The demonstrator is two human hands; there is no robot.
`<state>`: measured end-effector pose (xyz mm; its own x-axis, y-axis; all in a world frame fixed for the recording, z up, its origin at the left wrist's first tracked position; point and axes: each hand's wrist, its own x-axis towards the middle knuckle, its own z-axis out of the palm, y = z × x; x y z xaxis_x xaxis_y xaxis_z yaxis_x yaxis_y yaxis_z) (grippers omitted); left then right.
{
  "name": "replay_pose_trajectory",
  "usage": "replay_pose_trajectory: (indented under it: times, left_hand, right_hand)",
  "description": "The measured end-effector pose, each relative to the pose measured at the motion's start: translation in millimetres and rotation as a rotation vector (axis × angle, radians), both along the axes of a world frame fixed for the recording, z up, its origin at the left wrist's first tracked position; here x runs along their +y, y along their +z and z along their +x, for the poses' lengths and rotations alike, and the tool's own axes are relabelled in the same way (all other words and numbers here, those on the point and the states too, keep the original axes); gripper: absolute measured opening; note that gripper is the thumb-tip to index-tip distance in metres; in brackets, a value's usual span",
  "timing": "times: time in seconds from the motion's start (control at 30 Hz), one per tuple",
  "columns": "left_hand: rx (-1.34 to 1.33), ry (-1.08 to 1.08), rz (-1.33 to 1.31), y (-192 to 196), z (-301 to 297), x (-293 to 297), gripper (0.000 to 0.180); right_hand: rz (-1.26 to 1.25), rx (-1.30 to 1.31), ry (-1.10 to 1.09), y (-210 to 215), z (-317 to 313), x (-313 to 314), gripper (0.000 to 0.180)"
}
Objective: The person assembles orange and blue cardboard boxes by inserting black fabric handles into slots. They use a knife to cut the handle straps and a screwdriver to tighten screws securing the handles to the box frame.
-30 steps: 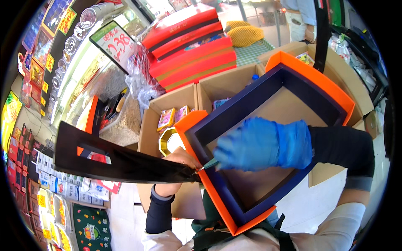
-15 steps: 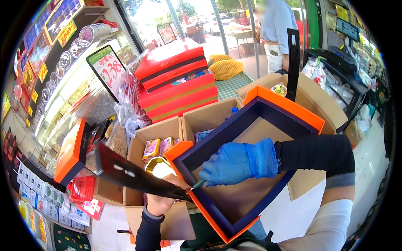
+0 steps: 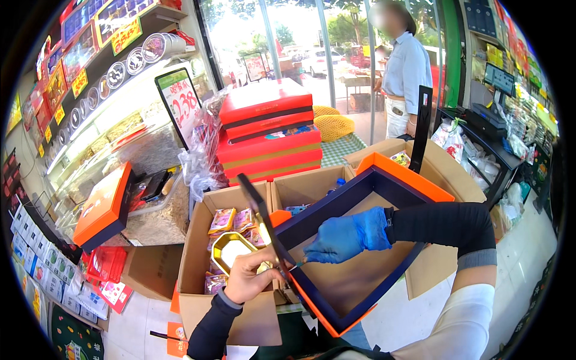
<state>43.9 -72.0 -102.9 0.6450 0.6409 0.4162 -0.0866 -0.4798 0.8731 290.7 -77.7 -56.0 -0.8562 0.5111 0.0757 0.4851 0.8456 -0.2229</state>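
A deep gift-box tray, orange outside with dark navy walls (image 3: 378, 310), is tilted in front of me. My right hand (image 3: 347, 237), in a blue glove, reaches across its inside with the fingers closed on a small green-handled tool (image 3: 302, 261). The tool points at the tray's left wall; its tip is hidden. My bare left hand (image 3: 255, 276) pinches a black strap handle (image 3: 262, 210) against that wall from outside, thumb and fingers closed round its lower part. Another black strap (image 3: 421, 129) stands up at the tray's far right side.
Beneath the tray, open cartons (image 3: 201, 240) hold small packets (image 3: 222, 220) and a gold-rimmed octagonal tray (image 3: 233, 251). Red boxes (image 3: 267, 144) are stacked behind. An orange box (image 3: 103, 204) rests at left. A person (image 3: 408, 72) stands by the glass front, near a counter at right.
The left strap has swung more upright, and my left hand has shifted its hold on it. My right hand stays at the wall with the tool. The whole view has moved somewhat.
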Motion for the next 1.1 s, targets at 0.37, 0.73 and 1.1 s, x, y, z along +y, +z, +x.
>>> replay_pose_trajectory:
  times: [0.37,0.73,1.1]
  left_hand:
    - [0.045,0.000,0.218,-4,-3,12,0.029]
    - [0.390,0.106,0.971,14,-3,47,0.023]
    - [0.396,0.208,1.234,11,47,-128,0.039]
  right_hand:
    - [0.225,-0.084,-0.097,9,3,-16,0.027]
    - [0.116,0.384,-0.738,5,-3,-202,0.065]
    - [0.601,0.760,-1.245,-68,54,-267,0.044]
